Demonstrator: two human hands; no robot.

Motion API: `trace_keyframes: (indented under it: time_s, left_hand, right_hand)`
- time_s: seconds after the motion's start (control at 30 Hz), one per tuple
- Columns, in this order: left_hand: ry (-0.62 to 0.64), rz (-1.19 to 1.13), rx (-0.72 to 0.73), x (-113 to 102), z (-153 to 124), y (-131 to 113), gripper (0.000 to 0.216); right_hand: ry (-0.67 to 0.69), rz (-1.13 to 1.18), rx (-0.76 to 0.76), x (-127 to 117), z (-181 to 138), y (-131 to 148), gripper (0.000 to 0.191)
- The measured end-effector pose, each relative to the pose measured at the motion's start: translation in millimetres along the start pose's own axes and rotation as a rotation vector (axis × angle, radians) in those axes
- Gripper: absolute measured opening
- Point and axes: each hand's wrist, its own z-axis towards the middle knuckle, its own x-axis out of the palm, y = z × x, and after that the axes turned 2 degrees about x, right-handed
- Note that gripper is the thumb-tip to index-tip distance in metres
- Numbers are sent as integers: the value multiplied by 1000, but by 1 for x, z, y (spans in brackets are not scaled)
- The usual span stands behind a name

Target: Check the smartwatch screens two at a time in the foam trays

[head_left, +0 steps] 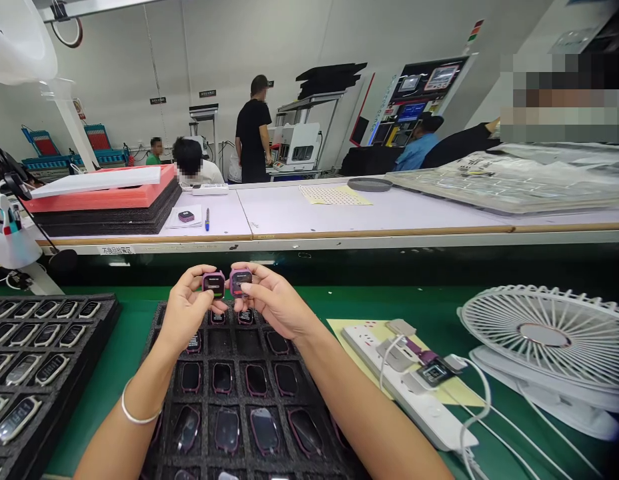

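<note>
My left hand (pixel 187 307) pinches a purple smartwatch body (pixel 213 285) by its edges, its screen lit with a green bar low down. Right beside it, my right hand (pixel 272 300) grips a second purple smartwatch body (pixel 240 280), the thumb resting on its lit screen. Both watches are held up over the far end of a black foam tray (pixel 242 397), screens facing me. Purple-framed watches lie in most of the tray's pockets, some with lit text. At least one pocket near the far end looks bare.
To the left lies another foam tray (pixel 97 343) of light-framed watches. On the right are a white power strip (pixel 429 417) with chargers and cables, and a white fan (pixel 544 333). A raised shelf (pixel 279 213) runs across the front, with red foam sheets (pixel 154 190). Several people stand or sit beyond.
</note>
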Motion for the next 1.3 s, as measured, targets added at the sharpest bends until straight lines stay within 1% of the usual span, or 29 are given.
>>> trace_keyframes:
  time_s: [0.6,0.73,0.9,1.07,1.13,1.2,1.27,1.3]
  left_hand:
    - [-2,11,22,0,0,2,33]
    - [3,31,19,0,0,1,34]
    - [11,58,25,-1,-1,1,43]
    - [36,36,44,-2,0,4,60]
    - [40,35,52,-2,1,2,65]
    - [42,34,60,-3,-2,-6,63]
    - [97,-6,61,-3,-11,-18,58]
    - [154,-43,54,-3,-19,-25,56]
  right_hand:
    - [-2,-17,0,-1,0,-1,37]
    - [-14,-30,-14,-1,0,-2,34]
    - [-2,-25,-30,-1,-1,-1,34]
    - [21,-5,-12,-1,-3,2,37]
    - [40,18,1,-2,-4,5,39]
    - [71,48,28,-3,-5,9,43]
    - [109,76,61,-5,-8,14,47]
    - [132,82,70,-5,-9,16,48]
